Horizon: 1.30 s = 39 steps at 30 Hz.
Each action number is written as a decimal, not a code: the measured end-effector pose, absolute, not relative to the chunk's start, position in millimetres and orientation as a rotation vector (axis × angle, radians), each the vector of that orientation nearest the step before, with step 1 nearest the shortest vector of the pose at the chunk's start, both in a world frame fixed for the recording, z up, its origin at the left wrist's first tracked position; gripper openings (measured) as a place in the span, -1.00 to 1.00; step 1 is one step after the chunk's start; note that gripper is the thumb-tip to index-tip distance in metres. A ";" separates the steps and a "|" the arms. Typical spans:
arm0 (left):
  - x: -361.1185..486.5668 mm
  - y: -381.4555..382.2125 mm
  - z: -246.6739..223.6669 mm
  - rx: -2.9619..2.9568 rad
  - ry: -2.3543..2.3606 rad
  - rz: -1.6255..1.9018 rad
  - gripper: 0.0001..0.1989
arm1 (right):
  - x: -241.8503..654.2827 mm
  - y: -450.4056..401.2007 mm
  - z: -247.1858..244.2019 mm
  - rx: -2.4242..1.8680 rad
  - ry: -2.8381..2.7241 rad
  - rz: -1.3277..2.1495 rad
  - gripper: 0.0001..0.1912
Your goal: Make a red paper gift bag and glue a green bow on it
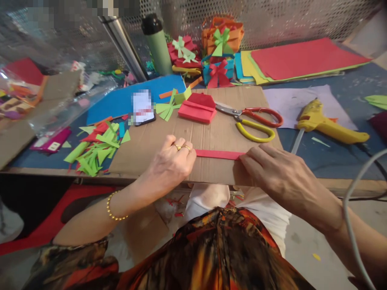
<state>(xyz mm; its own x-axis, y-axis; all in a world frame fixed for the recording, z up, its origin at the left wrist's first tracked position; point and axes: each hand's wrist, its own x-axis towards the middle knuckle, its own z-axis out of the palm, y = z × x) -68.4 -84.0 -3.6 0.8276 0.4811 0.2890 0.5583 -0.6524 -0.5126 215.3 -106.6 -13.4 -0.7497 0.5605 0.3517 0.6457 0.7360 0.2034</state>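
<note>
A narrow red paper strip (219,154) stretches flat between my two hands, just above or on a brown cardboard sheet (145,145). My left hand (177,159), with rings on its fingers, is closed on the strip's left end. The right end is pinched by my right hand (273,169). Beyond the strip lies a folded red paper piece (197,108), shaped like a small box or pouch. Scissors (242,112) with one orange and one yellow handle rest to its right, blades pointing left. Both ends of the strip are hidden under my fingers.
A yellow glue gun (329,123) lies on lilac paper at the right; a grey cable (347,201) curves near my right forearm. Green paper scraps (99,151) and a phone (142,106) are at left. Behind stand a green bottle (157,46), paper baskets (222,36) and coloured sheets (308,58).
</note>
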 end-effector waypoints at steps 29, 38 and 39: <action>-65.8 -64.5 -8.4 -2.647 -1.315 -0.206 -0.82 | 207.8 -79.5 -36.5 -1.218 -2.393 -0.505 -0.71; -51.8 -84.0 -1.6 -2.623 -0.859 0.071 -0.48 | 207.9 -91.6 -28.6 -1.279 -2.510 -0.616 -0.71; -51.4 -82.7 -1.5 -2.620 -0.868 0.099 -0.47 | 205.6 -94.6 -26.2 -1.281 -2.520 -0.623 -0.71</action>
